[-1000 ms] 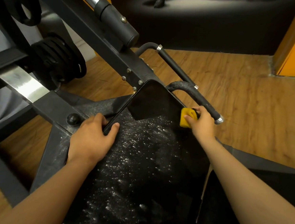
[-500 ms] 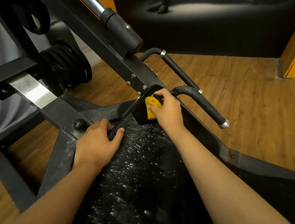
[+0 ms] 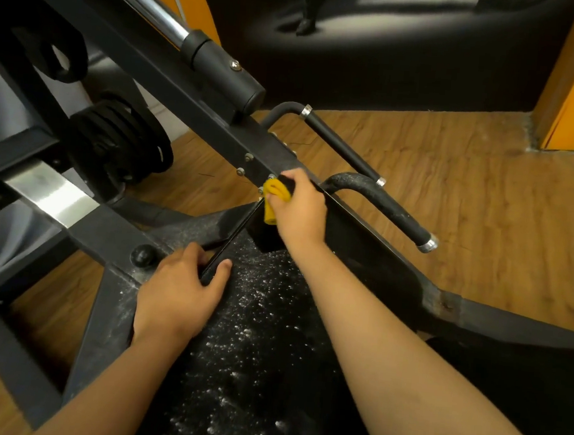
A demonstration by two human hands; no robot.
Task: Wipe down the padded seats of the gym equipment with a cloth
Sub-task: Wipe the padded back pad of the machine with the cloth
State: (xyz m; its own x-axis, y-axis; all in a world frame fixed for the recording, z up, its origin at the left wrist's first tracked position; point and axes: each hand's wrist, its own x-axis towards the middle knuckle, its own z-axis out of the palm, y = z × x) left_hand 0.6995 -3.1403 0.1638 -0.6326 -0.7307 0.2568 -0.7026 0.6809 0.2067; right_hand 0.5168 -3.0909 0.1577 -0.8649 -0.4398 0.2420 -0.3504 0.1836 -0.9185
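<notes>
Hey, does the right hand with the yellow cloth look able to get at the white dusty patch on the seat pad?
Probably yes. The right hand grips the yellow cloth at the seat pad's far corner; the dusty patch lies bare, nearer. The left hand holds only the pad's left edge.

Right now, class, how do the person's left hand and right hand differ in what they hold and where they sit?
The left hand grips the side edge of the padded seat; the right hand holds a yellow cloth. The left hand lies nearer the camera, beside white dust; the right hand is at the far top corner, where the seat looks clean. Both touch the seat.
</notes>
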